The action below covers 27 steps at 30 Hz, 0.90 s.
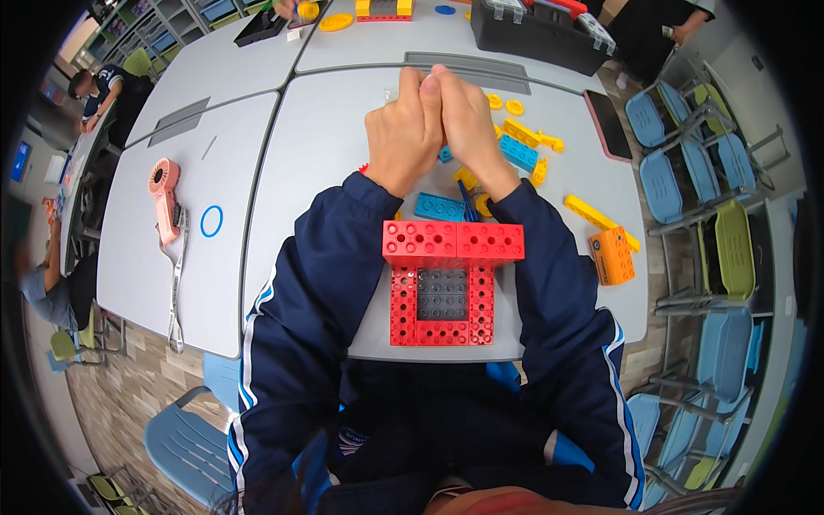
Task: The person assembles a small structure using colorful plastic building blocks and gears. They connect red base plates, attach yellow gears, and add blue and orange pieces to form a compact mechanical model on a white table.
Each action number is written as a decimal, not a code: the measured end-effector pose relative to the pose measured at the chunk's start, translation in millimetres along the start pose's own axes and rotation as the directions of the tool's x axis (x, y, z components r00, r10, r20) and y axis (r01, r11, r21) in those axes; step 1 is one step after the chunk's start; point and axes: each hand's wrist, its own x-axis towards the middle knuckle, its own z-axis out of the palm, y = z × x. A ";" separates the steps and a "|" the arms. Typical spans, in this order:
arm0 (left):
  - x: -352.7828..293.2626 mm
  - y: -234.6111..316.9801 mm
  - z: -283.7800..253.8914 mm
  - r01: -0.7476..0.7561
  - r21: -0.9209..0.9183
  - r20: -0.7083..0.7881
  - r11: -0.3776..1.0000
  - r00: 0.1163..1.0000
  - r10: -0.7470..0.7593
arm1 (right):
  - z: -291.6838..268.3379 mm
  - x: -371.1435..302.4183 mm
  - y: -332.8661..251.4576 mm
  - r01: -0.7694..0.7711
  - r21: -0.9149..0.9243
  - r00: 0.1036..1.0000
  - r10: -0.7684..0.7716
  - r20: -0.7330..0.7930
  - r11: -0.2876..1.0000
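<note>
My left hand (401,137) and my right hand (468,129) are raised over the far part of the table, pressed together with fingers curled. Whatever lies between them, if anything, is hidden. Close to my body, between my forearms, stands a red brick frame (442,333) around a dark grey studded plate (442,296). Its far side is a higher wall of red bricks (453,240). Just beyond that wall lies a blue brick (439,207). Right of my hands are another blue brick (518,153), a yellow beam (520,132) and several small yellow pieces.
An orange block (612,256) and a long yellow beam (592,215) lie at the right, below a dark phone (607,125). A pink handheld fan (165,197) and a blue ring (211,221) are at the left. A black toolbox (541,36) stands at the back.
</note>
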 end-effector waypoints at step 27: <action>3.7 -6.0 3.8 -0.191 0.229 -0.106 0.955 0.970 0.220 | 2.6 -5.5 -11.8 -0.501 0.534 0.857 0.477 0.195 0.682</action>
